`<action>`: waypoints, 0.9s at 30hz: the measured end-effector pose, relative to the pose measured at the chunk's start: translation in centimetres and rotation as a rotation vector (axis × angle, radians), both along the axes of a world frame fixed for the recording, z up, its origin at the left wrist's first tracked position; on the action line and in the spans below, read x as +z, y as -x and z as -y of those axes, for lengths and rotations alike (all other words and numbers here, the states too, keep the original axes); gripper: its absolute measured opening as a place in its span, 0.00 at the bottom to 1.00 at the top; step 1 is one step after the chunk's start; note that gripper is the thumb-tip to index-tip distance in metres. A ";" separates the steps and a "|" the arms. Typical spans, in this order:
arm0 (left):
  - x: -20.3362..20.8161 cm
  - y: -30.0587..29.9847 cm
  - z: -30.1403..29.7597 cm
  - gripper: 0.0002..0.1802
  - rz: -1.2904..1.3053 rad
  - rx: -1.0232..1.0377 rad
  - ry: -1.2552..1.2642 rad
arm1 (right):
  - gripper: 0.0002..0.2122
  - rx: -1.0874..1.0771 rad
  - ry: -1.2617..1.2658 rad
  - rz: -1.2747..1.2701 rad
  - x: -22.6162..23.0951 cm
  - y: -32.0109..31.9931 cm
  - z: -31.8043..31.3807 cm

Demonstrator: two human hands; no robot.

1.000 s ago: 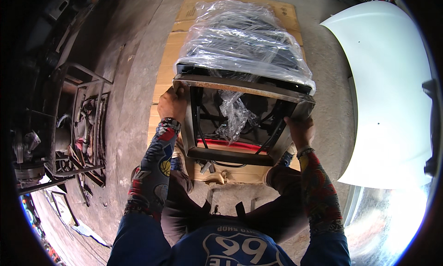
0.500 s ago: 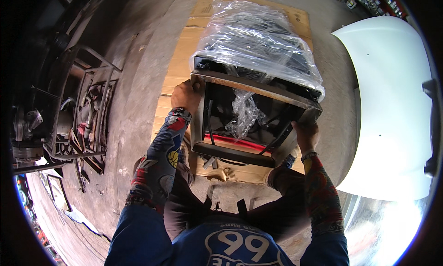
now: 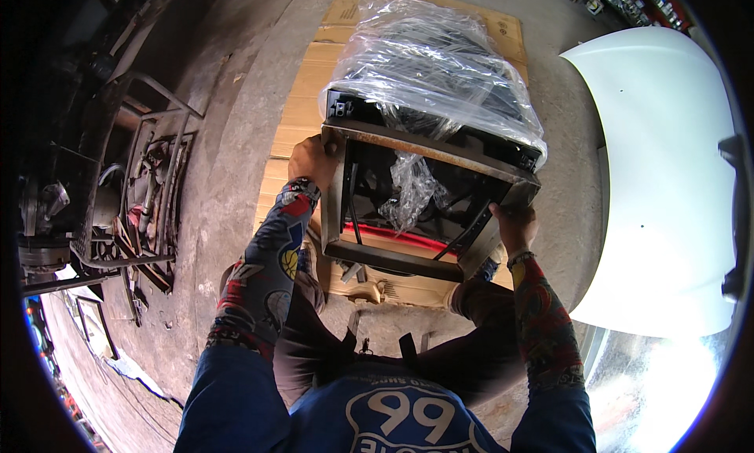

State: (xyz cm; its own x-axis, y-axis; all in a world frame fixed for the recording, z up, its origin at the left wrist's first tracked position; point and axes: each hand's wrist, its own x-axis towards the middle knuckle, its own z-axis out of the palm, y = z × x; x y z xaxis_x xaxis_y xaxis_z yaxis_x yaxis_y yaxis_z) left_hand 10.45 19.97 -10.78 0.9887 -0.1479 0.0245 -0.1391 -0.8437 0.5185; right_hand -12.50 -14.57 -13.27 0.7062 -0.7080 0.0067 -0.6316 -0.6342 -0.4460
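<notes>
My left hand [image 3: 312, 162] is wrapped round the upper left corner of a rectangular metal frame [image 3: 432, 148], with the fingertips hidden behind it. At the opposite side my right hand [image 3: 516, 227] grips the frame's right bar. The frame is tilted and its top edge shows brownish rust. Through its opening I see a crumpled strip of clear plastic [image 3: 412, 190], black rods and a red strip [image 3: 393, 238]. Just beyond stands a bulky black object wrapped in clear plastic [image 3: 440, 56]; its exact kind is covered. I cannot tell whether the frame is fixed to it.
Flattened cardboard [image 3: 302, 99] lies under the wrapped object. A large white curved panel [image 3: 664, 186] is at the right. At the left stands a tubular metal rack [image 3: 169, 103] with metal parts. Small tool-like pieces [image 3: 365, 289] lie on the cardboard between my feet.
The frame and both hands have shifted very slightly left and up in the picture, and the gap between the frame and the wrapped object looks a little wider. Both grips stay the same.
</notes>
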 end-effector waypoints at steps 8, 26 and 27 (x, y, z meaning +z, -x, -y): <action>-1.4 -0.3 -0.5 0.19 0.002 -0.024 -0.023 | 0.23 -0.056 -0.012 0.041 -1.6 0.2 0.1; -1.4 -0.3 -0.9 0.14 0.111 -0.198 -0.063 | 0.21 -0.114 -0.203 0.208 0.2 0.5 -0.8; -1.4 -0.4 -1.0 0.15 0.099 -0.204 -0.069 | 0.21 -0.133 -0.232 0.186 0.2 0.5 -0.8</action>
State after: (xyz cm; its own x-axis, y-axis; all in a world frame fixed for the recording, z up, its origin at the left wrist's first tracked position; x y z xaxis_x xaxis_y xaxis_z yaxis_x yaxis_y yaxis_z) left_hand 10.82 20.92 -12.19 0.9316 -0.3486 0.1033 -0.3574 -0.8260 0.4359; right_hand -13.03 -13.79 -13.03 0.6095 -0.7915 -0.0455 -0.5961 -0.4197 -0.6844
